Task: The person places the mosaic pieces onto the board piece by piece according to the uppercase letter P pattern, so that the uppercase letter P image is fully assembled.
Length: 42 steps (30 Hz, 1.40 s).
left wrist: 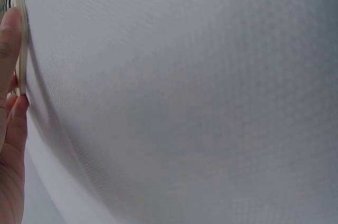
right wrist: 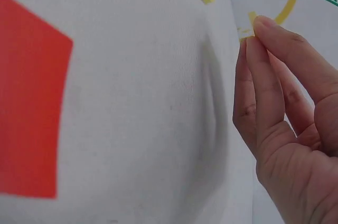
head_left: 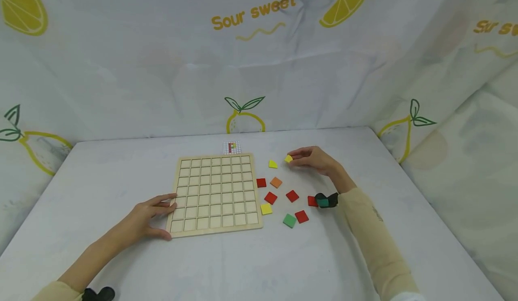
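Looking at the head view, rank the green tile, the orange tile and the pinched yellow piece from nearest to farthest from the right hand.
1. Yellow piece: pinched by the right hand, at its fingertips.
2. Orange tile: just right of the grid board.
3. Green tile: also right of the board, lowest of the three in view, beside a red tile.

The left hand reaches inward, thumb spread from its extended fingers; the right hand pinches between thumb and fingertips; both forearms slant forward and inward.
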### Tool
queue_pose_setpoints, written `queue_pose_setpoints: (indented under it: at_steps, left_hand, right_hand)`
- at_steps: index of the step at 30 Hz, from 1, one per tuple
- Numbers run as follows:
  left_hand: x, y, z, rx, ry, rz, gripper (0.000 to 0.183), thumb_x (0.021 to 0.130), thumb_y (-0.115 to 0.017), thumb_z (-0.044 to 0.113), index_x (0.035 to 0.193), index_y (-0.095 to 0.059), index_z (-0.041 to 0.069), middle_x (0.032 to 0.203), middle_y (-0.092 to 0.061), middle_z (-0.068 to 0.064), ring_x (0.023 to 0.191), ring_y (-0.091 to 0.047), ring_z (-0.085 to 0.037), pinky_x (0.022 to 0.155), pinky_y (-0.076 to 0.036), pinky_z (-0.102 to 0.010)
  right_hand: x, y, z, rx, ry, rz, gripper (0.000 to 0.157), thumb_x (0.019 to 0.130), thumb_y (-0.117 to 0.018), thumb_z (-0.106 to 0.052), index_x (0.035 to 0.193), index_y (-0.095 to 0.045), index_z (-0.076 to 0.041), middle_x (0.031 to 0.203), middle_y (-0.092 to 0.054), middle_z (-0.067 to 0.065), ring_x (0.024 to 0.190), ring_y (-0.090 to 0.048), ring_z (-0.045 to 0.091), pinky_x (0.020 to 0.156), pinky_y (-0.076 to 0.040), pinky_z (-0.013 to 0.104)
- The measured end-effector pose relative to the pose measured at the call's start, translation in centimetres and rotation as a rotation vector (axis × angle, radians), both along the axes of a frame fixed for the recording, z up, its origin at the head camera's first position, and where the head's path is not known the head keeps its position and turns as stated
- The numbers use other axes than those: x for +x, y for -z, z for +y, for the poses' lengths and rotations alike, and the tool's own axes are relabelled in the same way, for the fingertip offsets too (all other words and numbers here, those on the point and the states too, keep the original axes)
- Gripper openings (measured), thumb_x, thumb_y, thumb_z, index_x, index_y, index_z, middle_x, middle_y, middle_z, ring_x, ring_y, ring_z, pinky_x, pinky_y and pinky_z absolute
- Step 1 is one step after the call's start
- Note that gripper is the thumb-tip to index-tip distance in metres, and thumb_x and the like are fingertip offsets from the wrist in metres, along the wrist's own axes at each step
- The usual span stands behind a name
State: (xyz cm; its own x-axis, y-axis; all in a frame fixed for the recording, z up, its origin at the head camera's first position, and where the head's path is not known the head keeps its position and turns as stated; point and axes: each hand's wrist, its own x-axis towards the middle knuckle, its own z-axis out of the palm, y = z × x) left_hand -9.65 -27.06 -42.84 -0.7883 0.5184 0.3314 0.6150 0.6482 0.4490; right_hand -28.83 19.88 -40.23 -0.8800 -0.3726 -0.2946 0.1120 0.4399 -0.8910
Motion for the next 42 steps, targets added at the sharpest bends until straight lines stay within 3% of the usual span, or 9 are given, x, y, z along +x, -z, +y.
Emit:
queue_pose_setpoints:
  at_steps: [4, 9, 17, 25, 32, 38, 42]
  left_hand:
    - [0.1, -0.1, 0.0, -0.008, -0.007, -0.011, 0.076, 0.055, -0.086, 0.033, 0.113, -0.065, -0.010, 0.130, -0.053, -0.017, 0.100, -0.063, -0.032, 0.093, -0.035, 0.001]
    - [0.0, -0.2, 0.0, -0.029, -0.005, -0.004, 0.077, 0.054, -0.087, 0.033, 0.112, -0.065, -0.011, 0.128, -0.053, -0.020, 0.099, -0.063, -0.034, 0.092, -0.043, -0.005]
    - [0.0, -0.3, 0.2, -0.055, -0.016, -0.013, 0.077, 0.055, -0.086, 0.036, 0.113, -0.065, -0.010, 0.128, -0.053, -0.021, 0.099, -0.063, -0.033, 0.089, -0.050, -0.013]
    - [0.0, -0.5, 0.2, -0.065, -0.026, -0.030, 0.078, 0.056, -0.085, 0.038, 0.114, -0.065, -0.010, 0.129, -0.053, -0.020, 0.101, -0.063, -0.033, 0.087, -0.055, -0.025]
    - [-0.1, -0.4, 0.2, -0.053, -0.010, 0.003, 0.076, 0.054, -0.086, 0.034, 0.112, -0.065, -0.011, 0.127, -0.054, -0.020, 0.099, -0.064, -0.032, 0.090, -0.049, -0.012]
    - [-0.1, -0.5, 0.2, -0.056, -0.012, -0.002, 0.075, 0.054, -0.086, 0.034, 0.110, -0.066, -0.011, 0.127, -0.054, -0.020, 0.099, -0.063, -0.033, 0.088, -0.054, -0.020]
    - [-0.1, -0.4, 0.2, -0.044, -0.007, 0.003, 0.075, 0.053, -0.087, 0.033, 0.110, -0.065, -0.012, 0.126, -0.054, -0.021, 0.099, -0.064, -0.033, 0.090, -0.048, -0.010]
  right_hand:
    - [0.6, -0.2, -0.8, -0.020, -0.011, -0.012, 0.045, 0.089, -0.070, -0.014, 0.129, -0.056, 0.001, 0.117, -0.062, 0.013, 0.099, -0.059, 0.019, 0.089, -0.056, 0.026]
    - [0.9, -0.5, -1.7, -0.050, -0.047, -0.016, 0.045, 0.090, -0.068, -0.012, 0.131, -0.054, 0.003, 0.124, -0.058, 0.019, 0.103, -0.058, 0.021, 0.096, -0.053, 0.032]
    - [0.8, -0.4, -3.0, -0.169, -0.117, -0.026, 0.044, 0.087, -0.072, -0.016, 0.126, -0.060, 0.002, 0.116, -0.064, 0.011, 0.095, -0.060, 0.015, 0.089, -0.056, 0.026]
    - [0.7, -0.1, -5.6, -0.136, -0.112, -0.045, 0.041, 0.091, -0.066, -0.006, 0.129, -0.056, 0.006, 0.122, -0.061, 0.017, 0.095, -0.061, 0.015, 0.096, -0.053, 0.033]
    - [0.5, 0.5, -7.8, -0.160, -0.159, -0.047, 0.038, 0.089, -0.067, -0.004, 0.126, -0.060, 0.003, 0.117, -0.066, 0.012, 0.093, -0.062, 0.013, 0.091, -0.056, 0.029]
    - [0.5, 0.6, -9.6, -0.164, -0.175, -0.046, 0.038, 0.087, -0.070, -0.003, 0.124, -0.062, 0.003, 0.118, -0.066, 0.012, 0.094, -0.062, 0.012, 0.090, -0.056, 0.027]
    - [0.6, 0.5, -10.8, -0.164, -0.181, -0.044, 0.037, 0.086, -0.071, -0.004, 0.121, -0.064, 0.002, 0.121, -0.065, 0.011, 0.095, -0.062, 0.012, 0.089, -0.056, 0.027]
